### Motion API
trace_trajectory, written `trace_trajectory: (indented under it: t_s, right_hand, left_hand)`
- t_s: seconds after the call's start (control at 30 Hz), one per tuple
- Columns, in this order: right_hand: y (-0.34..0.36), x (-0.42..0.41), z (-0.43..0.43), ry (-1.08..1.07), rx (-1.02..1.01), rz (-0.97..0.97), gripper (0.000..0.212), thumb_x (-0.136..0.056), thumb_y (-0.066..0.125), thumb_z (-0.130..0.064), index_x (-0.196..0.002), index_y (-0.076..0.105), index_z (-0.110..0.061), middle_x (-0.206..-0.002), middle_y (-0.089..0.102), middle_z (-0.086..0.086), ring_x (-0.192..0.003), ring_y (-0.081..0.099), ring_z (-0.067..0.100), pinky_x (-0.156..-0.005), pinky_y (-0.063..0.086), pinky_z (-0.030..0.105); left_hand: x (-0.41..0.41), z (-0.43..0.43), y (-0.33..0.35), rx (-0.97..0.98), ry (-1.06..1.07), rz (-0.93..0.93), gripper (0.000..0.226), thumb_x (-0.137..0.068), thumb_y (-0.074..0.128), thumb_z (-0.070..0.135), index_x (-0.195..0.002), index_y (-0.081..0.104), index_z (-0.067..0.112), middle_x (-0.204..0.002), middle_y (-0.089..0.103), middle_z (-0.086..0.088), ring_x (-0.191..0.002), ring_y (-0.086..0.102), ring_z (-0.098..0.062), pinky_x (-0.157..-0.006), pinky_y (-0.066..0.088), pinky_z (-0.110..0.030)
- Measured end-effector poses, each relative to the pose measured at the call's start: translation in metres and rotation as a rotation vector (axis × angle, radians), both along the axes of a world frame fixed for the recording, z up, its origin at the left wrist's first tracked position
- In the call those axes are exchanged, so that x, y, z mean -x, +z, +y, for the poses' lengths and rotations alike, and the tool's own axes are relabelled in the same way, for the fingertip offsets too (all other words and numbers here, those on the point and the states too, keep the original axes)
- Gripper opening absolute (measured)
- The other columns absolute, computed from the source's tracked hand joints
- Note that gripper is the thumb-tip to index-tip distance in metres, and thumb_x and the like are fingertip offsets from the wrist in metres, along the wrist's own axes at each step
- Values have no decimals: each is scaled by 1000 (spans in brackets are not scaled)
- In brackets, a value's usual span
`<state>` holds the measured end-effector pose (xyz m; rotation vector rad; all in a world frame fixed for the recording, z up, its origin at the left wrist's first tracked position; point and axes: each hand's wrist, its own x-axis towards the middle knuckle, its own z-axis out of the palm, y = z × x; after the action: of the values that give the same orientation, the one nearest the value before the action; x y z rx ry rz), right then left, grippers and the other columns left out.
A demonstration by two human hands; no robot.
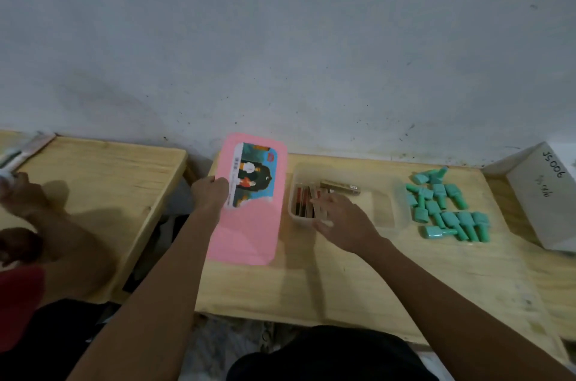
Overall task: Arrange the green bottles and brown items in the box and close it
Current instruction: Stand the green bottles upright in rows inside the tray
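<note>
Judging green bottles (448,218) nearer my right grip (343,220), rightward; its hold on brown items (339,187) unclear; left grip (210,193) pinches lid (249,234).

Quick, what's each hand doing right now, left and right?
Left hand: holds the pink lid by its left edge.
Right hand: fingers on the brown items in the clear box; gripping or just touching, cannot tell.
</note>
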<state>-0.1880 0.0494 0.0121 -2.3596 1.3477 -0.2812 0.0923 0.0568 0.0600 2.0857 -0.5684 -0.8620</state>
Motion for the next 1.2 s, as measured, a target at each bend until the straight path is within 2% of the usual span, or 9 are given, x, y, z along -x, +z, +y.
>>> trace_trajectory:
  t_s: [0.1,0.23,0.33,0.43,0.5,0.63,0.8,1.0,1.2]
  right_hand:
    - [-12,17,-6,-106,-132,88,45,-94,52,-43,-136,52,-27,-131,52,3,-121,50,22,-97,46,39]
    - [-21,29,-7,-107,-240,119,34,-96,49,-41,-126,60,-30,-126,60,-4,-110,58,16,-87,47,33]
    - [-23,34,-9,-94,-274,102,32,-96,50,-39,-124,62,-32,-123,62,-6,-108,58,14,-85,47,31]
    - [-20,37,-16,-99,-306,64,27,-94,53,-44,-116,66,-35,-117,64,-10,-105,59,11,-87,49,34]
    - [-18,38,-24,-110,-331,66,30,-91,56,-50,-113,67,-33,-116,63,-9,-101,58,10,-86,49,35]
    - [-21,38,-55,-205,-382,25,43,-93,51,-52,-131,57,-32,-135,54,-4,-118,54,16,-95,43,34]
    - [-25,37,-102,-219,-305,222,51,-97,47,-39,-146,38,-26,-149,39,-1,-134,40,21,-107,38,41]
    - [-37,23,-113,-232,-201,425,44,-97,48,-35,-138,46,-23,-134,46,3,-120,50,25,-91,49,41]
    - [-50,16,-101,-287,-135,484,30,-94,51,-37,-115,60,-18,-117,53,4,-109,53,23,-80,49,37]
  left_hand:
    - [1,8,-17,-79,-41,-51,32,-90,48,9,-115,61,-7,-120,62,-26,-89,54,-30,-76,40,-31]
    - [22,14,-40,-190,-89,-89,31,-91,42,3,-112,59,-11,-119,59,-23,-100,54,-37,-75,33,-27]
    - [31,11,-60,-211,-79,-21,32,-88,45,6,-116,58,-5,-120,59,-25,-100,57,-35,-77,44,-35]
    - [36,6,-73,-367,-179,-269,50,-89,54,30,-133,45,7,-132,44,-23,-121,42,-40,-98,39,-44]
    - [43,0,-75,-275,-268,-403,56,-89,54,42,-134,46,11,-130,43,-22,-120,40,-40,-100,39,-46]
    - [62,-23,-61,-45,-509,-48,33,-92,56,38,-113,65,14,-97,62,-6,-90,59,-21,-77,47,-30]
    - [66,-49,-56,-81,-738,-33,22,-94,52,12,-93,72,5,-79,66,-8,-46,55,2,-45,39,-8]
    - [58,-59,-72,-138,-714,115,45,-77,60,53,-85,73,11,-84,72,-12,-72,62,-22,-72,54,-40]
    - [70,-60,-73,-76,-627,219,23,-91,61,17,-105,69,0,-87,71,-17,-75,67,-26,-74,61,-37]
